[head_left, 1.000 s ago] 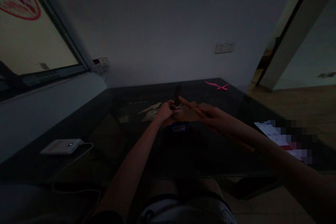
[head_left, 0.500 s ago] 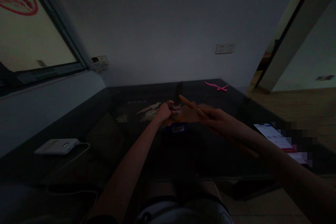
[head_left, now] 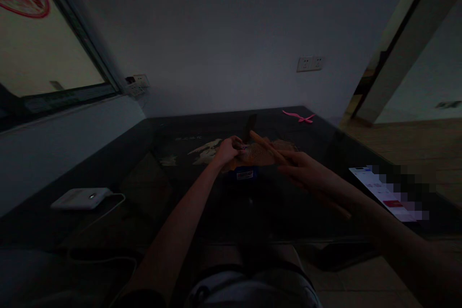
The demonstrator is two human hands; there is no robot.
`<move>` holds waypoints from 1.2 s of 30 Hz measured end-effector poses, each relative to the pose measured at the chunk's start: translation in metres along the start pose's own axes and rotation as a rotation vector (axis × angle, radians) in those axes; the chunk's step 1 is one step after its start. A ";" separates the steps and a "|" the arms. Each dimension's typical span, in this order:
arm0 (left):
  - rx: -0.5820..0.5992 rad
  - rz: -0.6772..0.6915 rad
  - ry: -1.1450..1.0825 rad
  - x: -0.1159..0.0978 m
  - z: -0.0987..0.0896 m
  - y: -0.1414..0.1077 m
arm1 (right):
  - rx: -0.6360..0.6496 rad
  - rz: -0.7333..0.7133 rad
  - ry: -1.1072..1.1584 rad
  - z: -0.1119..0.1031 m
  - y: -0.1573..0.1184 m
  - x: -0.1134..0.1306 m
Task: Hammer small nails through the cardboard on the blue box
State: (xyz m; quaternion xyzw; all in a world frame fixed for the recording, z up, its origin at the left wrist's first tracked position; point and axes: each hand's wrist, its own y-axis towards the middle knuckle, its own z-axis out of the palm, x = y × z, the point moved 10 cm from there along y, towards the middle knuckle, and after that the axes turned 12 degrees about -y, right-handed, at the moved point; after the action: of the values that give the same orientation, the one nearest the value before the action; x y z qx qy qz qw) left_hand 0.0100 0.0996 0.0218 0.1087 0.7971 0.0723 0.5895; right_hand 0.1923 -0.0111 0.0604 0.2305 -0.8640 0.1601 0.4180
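Observation:
My right hand is closed round the wooden handle of a tool; its dark flat head rises at the far end, and the handle's butt shows past my wrist. Just left of that head, my left hand has its fingers curled together over a brown, speckled, lumpy object. What those fingers pinch is too dark to name. Under the object's near side sits a blue item with a white label.
A white power bank with a cable lies on the dark table at left. To the right is a lit phone. A pink ribbon-like strip rests near the back edge, before the wall with sockets.
The tool's head has shifted slightly right and is tilted a little more. My left hand stays at the speckled object, and my right hand keeps its hold on the handle.

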 end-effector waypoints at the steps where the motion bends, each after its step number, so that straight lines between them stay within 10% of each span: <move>1: 0.009 0.011 -0.004 0.000 0.001 0.000 | 0.015 0.004 0.003 0.003 0.001 -0.004; 7: 0.028 0.014 0.015 -0.002 0.000 0.001 | -0.026 -0.004 0.037 -0.002 -0.002 -0.012; 16: 0.353 0.029 -0.101 -0.019 0.016 -0.005 | -0.125 0.038 0.204 0.003 -0.017 -0.047; 26: 0.083 0.121 0.131 -0.020 -0.021 -0.016 | -0.092 0.034 0.287 0.023 -0.018 -0.068; 36: 0.005 0.097 0.252 -0.022 -0.006 -0.014 | -0.094 0.073 0.331 0.033 -0.020 -0.072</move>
State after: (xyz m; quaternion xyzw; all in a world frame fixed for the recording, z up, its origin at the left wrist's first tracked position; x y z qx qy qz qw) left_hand 0.0093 0.0807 0.0408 0.1386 0.8589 0.1115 0.4803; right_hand 0.2207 -0.0247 -0.0148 0.1494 -0.7977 0.1703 0.5589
